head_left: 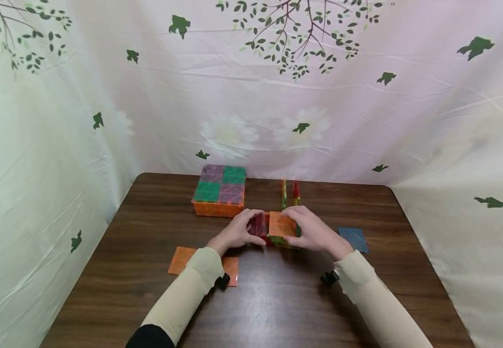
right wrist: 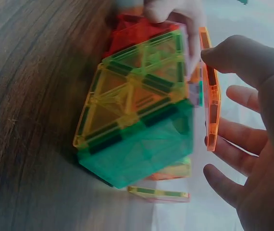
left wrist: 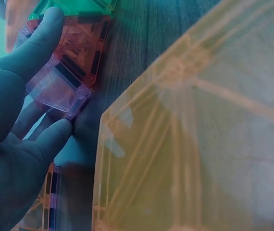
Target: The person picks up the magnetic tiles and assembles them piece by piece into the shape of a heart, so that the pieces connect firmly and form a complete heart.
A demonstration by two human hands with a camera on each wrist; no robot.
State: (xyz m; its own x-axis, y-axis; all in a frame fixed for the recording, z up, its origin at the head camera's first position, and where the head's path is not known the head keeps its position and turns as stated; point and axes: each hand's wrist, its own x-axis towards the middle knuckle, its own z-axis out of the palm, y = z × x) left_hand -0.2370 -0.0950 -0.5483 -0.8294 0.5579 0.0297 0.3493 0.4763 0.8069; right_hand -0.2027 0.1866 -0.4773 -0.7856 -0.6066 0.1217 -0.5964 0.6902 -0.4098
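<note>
My right hand (head_left: 314, 229) pinches an orange square magnetic tile (right wrist: 213, 91) by its edges, thumb on one side and fingers on the other. This tile is over a small box of magnetic tiles, with a yellow-green front (right wrist: 139, 77) and a green side wall (right wrist: 142, 149). To the left, my left hand (head_left: 239, 230) grips a purple tile (head_left: 258, 224) between thumb and fingers at the box's left end. A red tile (right wrist: 137, 33) stands there below it. In the left wrist view, the thumb partly covers the tiles behind it.
A larger tile box (head_left: 218, 209) with a green and purple top stands back left. Two tiles stand upright behind the hands, one yellow-green (head_left: 284, 193), one red (head_left: 296, 189). A blue tile (head_left: 353, 239) lies right; orange tiles (head_left: 181, 260) lie by the left forearm.
</note>
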